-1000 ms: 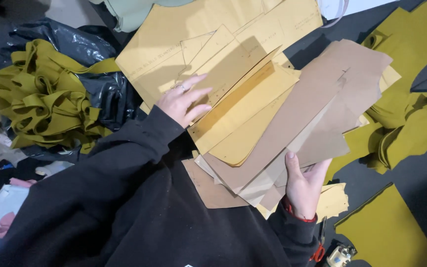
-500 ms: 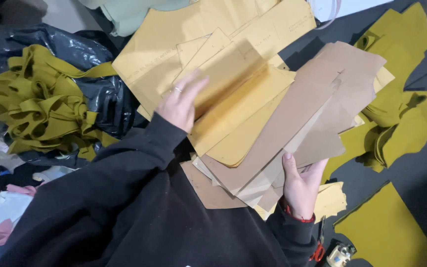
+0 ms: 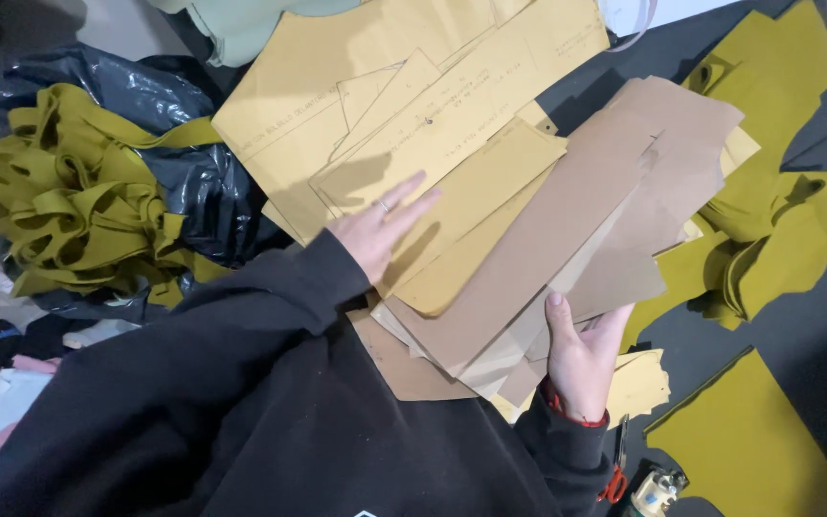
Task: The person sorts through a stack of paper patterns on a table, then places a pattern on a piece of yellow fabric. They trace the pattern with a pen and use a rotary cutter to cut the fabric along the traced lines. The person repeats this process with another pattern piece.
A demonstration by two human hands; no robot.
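**Hands on a stack of card patterns**

Left hand (image 3: 380,230) flat, fingers spread wide, pressing on the yellow card sheets (image 3: 452,144). Right hand (image 3: 581,359) gripping the lower edge of the brown card pieces (image 3: 567,239), thumb on top. Fanned across the dark table (image 3: 815,335), overlapping, brown over yellow, faint pencil lines on the yellow. Left of them, a black plastic bag (image 3: 193,191) and heaped olive cloth strips (image 3: 69,201). Right, olive cloth pieces (image 3: 777,239). Near the right wrist, red-handled scissors (image 3: 616,469).
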